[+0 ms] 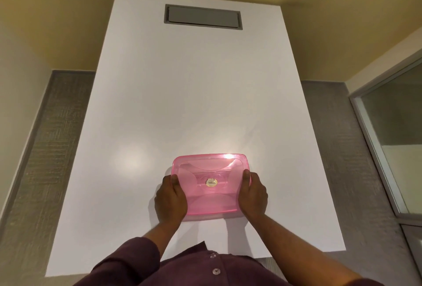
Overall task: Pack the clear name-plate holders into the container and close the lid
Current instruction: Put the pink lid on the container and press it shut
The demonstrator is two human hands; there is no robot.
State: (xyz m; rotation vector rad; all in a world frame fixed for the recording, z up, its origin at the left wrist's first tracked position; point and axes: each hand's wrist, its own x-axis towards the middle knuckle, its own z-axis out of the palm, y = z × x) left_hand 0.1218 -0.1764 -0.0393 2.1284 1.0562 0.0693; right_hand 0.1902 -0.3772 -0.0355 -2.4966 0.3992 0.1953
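- Translucent pink rectangular plastic container [211, 186] sits at the near edge of the white bench [194, 93], lid on top.
- Left hand [170, 199] and right hand [252, 194] clasp its short sides, thumbs pressing the lid.
- No clear holders on the bench (contents unreadable through pink).
- Probably final snapping down.
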